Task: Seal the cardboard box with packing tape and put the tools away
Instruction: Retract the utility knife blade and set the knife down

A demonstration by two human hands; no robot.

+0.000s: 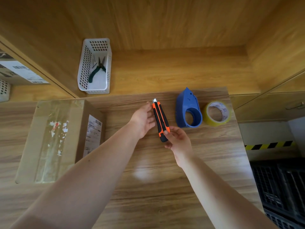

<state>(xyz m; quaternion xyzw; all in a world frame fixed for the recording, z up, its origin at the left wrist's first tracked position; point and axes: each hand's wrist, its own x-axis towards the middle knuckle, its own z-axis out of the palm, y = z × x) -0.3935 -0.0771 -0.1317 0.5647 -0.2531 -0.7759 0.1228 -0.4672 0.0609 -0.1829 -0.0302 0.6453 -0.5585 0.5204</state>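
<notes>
Holding the orange utility knife (160,120) by its rear end at centre frame, the right hand (179,140) grips it while the left hand (143,120) waits with fingers spread beside it; the cardboard box (54,139) at left looks taped, so the knife probably goes next into the white basket (94,66) at upper left.

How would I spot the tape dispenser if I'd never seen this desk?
Start at the wooden worktop and look to its far right corner. There, between the orange-and-black utility knife held in the hands and a yellowish roll of tape, lies the tape dispenser. It is the only solid blue thing, with a round hole.
</notes>
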